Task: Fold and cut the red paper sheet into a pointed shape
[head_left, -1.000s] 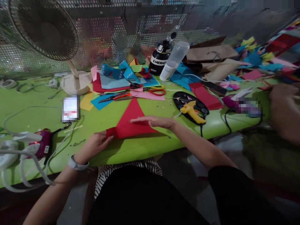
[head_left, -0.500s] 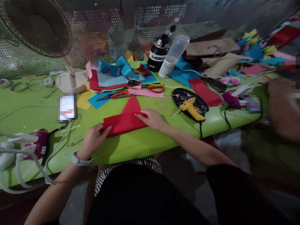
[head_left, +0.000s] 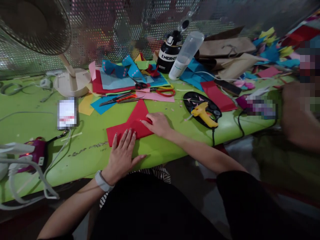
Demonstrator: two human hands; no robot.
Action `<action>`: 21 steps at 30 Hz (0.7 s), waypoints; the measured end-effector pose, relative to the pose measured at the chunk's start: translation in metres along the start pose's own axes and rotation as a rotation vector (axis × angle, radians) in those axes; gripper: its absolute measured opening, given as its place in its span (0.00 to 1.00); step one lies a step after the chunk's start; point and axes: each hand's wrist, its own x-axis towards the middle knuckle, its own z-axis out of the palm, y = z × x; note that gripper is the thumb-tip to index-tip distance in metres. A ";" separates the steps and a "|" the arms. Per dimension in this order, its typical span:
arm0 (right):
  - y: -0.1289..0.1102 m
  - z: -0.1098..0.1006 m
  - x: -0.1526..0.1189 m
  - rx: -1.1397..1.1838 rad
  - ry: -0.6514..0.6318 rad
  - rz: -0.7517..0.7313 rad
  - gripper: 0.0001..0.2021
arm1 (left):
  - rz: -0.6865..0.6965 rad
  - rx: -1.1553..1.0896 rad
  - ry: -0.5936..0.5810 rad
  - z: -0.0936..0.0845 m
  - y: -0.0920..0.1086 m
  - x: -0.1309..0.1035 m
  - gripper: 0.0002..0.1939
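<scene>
Upper left of frame: fan [head_left: 72, 84]; below it, phone [head_left: 67, 114] on the green tabletop [head_left: 86, 161]; purple power strip [head_left: 38, 148] lower left. Left hand [head_left: 120, 160] is spread, fingers flat on the near band of the folded red paper [head_left: 139, 113], centre of frame. The paper's pointed part sticks out beyond the band, toward the orange-handled scissors [head_left: 125, 97]. Right hand [head_left: 160, 125] is at the paper's right end, fingers bent, thumb on the paper; can't tell if it's pinching or just pressing. Progress: one fold is in, pointed part not folded over; crease probably needs more flattening. Right of centre: yellow glue gun [head_left: 204, 115] lying on black palette [head_left: 187, 102], idle. Another person's arm [head_left: 298, 116] at right edge.
</scene>
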 end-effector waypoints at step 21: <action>0.018 -0.026 -0.006 -0.076 0.072 0.083 0.15 | 0.000 -0.030 -0.004 0.006 -0.002 0.000 0.43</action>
